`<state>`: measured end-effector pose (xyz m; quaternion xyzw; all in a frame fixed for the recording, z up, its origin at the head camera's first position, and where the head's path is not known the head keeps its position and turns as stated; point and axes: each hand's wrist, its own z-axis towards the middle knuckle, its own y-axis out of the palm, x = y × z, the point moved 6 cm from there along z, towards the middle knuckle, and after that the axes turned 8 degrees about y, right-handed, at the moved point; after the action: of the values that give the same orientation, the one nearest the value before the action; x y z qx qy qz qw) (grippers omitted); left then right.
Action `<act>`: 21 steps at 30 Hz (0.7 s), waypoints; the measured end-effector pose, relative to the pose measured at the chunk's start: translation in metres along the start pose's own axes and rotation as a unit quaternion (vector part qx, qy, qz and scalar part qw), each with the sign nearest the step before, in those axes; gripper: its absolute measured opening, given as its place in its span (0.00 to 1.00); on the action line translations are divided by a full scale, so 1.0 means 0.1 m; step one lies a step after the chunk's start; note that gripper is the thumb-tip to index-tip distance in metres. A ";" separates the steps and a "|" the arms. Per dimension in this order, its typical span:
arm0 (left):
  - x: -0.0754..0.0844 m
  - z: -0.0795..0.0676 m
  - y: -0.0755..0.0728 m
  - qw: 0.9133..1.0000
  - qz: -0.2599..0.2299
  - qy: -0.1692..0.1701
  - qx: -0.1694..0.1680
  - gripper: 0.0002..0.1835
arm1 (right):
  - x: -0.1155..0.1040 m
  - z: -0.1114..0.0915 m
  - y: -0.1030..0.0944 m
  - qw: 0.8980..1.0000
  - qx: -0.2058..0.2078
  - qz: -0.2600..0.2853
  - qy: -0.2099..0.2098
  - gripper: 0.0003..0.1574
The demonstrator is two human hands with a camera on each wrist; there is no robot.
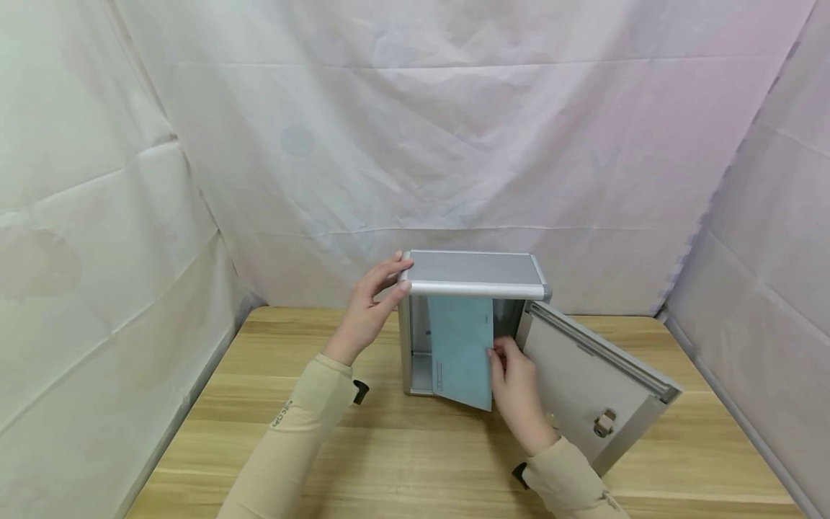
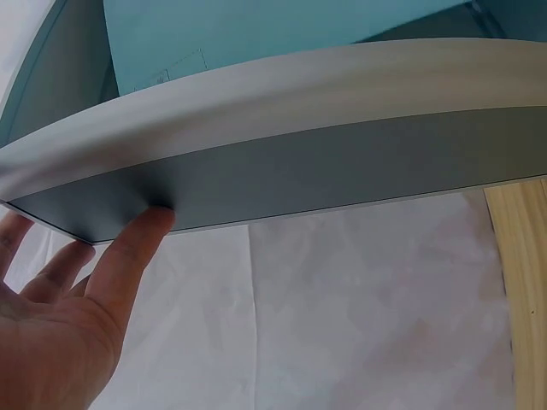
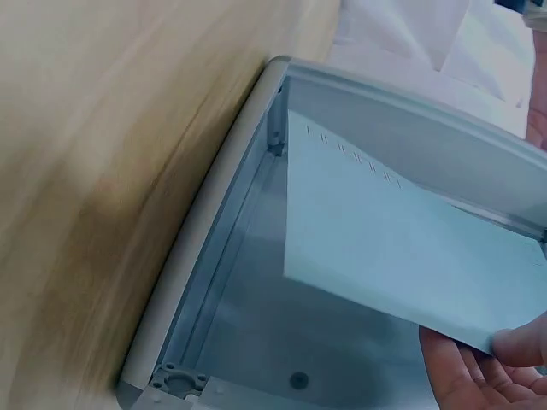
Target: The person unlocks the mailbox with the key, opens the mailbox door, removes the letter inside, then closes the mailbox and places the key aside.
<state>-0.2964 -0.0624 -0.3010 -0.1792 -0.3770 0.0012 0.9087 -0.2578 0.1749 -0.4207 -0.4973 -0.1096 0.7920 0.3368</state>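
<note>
A grey metal mailbox (image 1: pixel 476 268) stands on the table with its front open. My left hand (image 1: pixel 372 306) rests on its upper left corner; in the left wrist view one finger (image 2: pixel 128 260) touches the top panel and others lie at the edge. With thumb and fingers my right hand (image 1: pixel 516 382) pinches the right edge of a light blue envelope (image 1: pixel 462 353), which stands tilted in the opening, its lower corner sticking out in front. In the right wrist view a row of small printed boxes runs along one edge of the envelope (image 3: pixel 402 239).
The mailbox's door (image 1: pixel 590 382) is swung wide to the right, with a small lock (image 1: pixel 604 423) on its inner face, close to the right forearm. Wooden tabletop (image 1: pixel 402 461) lies around the box. Pale cloth curtains (image 1: pixel 454 144) hang behind and at both sides.
</note>
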 end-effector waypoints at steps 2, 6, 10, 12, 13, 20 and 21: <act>0.00 0.00 0.00 1.000 -0.002 0.000 0.000 0.21 | 0.00 -0.03 -0.04 1.000 -0.002 0.002 -0.002 0.02; 0.00 0.00 0.00 1.000 -0.003 0.005 0.001 0.21 | 0.03 -0.11 -0.11 1.000 -0.009 0.004 0.001 0.02; 0.01 0.01 0.01 1.000 -0.002 0.008 0.001 0.21 | 0.08 -0.21 -0.21 1.000 -0.024 0.004 0.013 0.02; 0.01 0.01 0.01 1.000 -0.003 0.008 0.001 0.21 | 0.09 -0.26 -0.25 0.999 -0.029 0.004 0.017 0.02; 0.01 0.01 0.01 1.000 -0.005 0.009 0.001 0.21 | 0.09 -0.27 -0.27 0.999 -0.030 0.004 0.017 0.02; 0.01 0.01 0.00 1.000 -0.008 0.011 0.007 0.21 | 0.09 -0.41 -0.38 0.999 -0.038 -0.012 0.011 0.07; 0.01 0.01 0.00 1.000 -0.009 0.010 0.008 0.21 | 0.09 -0.43 -0.40 0.999 -0.040 -0.014 0.014 0.07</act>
<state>-0.2964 -0.0622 -0.3003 -0.1686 -0.3695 -0.0062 0.9138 -0.2066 0.2041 -0.4271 -0.5202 -0.1437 0.7748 0.3293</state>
